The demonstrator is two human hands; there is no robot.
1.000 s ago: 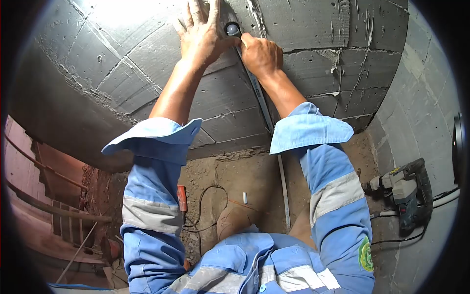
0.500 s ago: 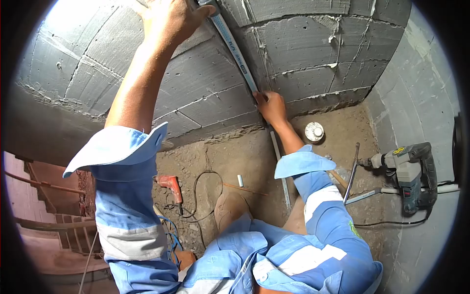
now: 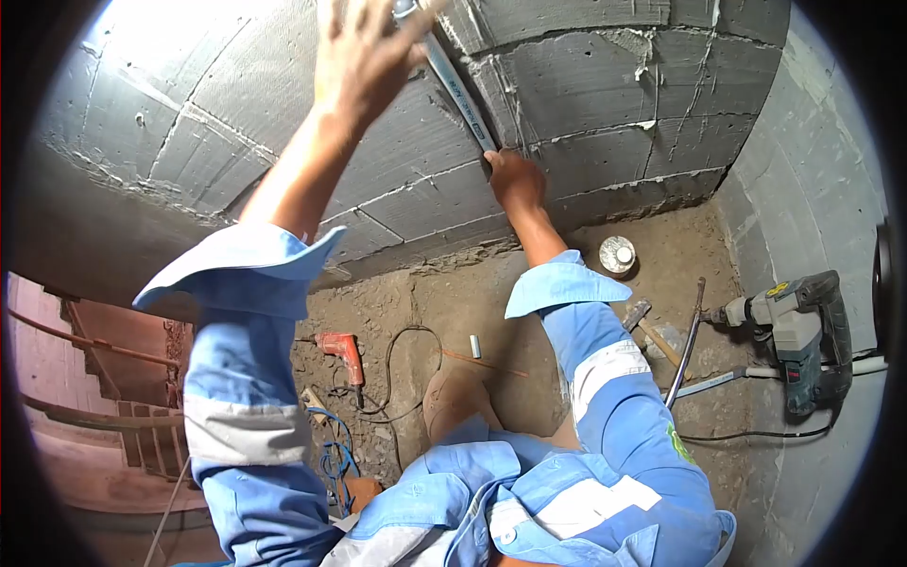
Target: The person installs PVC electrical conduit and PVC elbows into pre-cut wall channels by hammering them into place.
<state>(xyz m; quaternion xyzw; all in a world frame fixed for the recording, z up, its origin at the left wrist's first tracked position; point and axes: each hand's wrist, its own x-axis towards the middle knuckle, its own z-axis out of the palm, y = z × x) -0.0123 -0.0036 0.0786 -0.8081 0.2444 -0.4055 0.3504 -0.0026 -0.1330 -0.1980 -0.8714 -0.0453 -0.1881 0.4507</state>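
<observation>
Grey plastic is what we have under our hands: a long, thin pipe laid slantwise against the block wall, running from the top edge of the view down to the mortar joint.

Our left hand is up by the pipe's top end with its fingers spread wide and blurred. It has hold of nothing that we can see, and we cannot tell whether the thumb touches the pipe. Our right hand is lower, with its fingers curled about the pipe's lower visible end, pressing it to the wall.

We judge the pipe light and smooth, stiff across its width but springy along its length. Held at one end only, the far end would likely sag or whip. It looks best taken at two places well apart, wrapped round rather than pinched, since dust may make it slippery.

Below us, on the dirt floor, lie a red drill with a looped cable, a round white tin near the foot of the wall, and a heavy hammer drill off to the right.
</observation>
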